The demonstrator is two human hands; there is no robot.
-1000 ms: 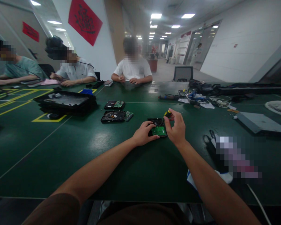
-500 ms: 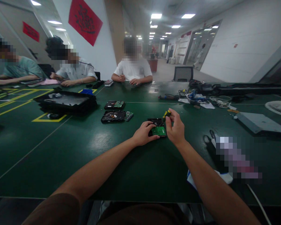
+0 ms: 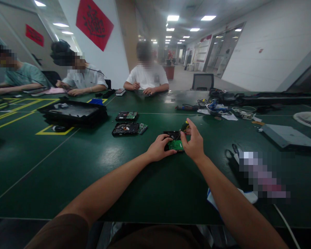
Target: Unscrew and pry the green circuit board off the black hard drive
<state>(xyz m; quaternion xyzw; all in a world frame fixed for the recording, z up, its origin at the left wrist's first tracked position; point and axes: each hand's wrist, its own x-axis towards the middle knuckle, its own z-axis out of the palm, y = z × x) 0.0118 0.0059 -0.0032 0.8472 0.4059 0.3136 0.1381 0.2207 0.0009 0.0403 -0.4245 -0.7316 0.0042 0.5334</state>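
Observation:
A hard drive (image 3: 175, 145) with a green circuit board lies on the dark green table in front of me. My left hand (image 3: 161, 148) grips it from the left, fingers over the far side and thumb along the near edge. Above its right side, my right hand (image 3: 193, 141) is closed round the yellow-and-black handle of a screwdriver (image 3: 185, 126). The screwdriver's tip is too small to make out against the drive. Farther left lie a second hard drive (image 3: 124, 129), another hard drive (image 3: 126, 116) behind it, and a loose circuit board (image 3: 142, 128).
A black tray stack (image 3: 75, 112) stands to the left. On the right are a flat metal box (image 3: 290, 135), bundled cables (image 3: 217, 108), a white fan grille (image 3: 309, 119) and a white-and-blue cloth (image 3: 248, 196). Several people sit across the table, one in a white shirt (image 3: 147, 76).
My right hand's fingers have shifted round the screwdriver handle, which has turned and is now more covered by them. My left hand and the hard drive have stayed in place.

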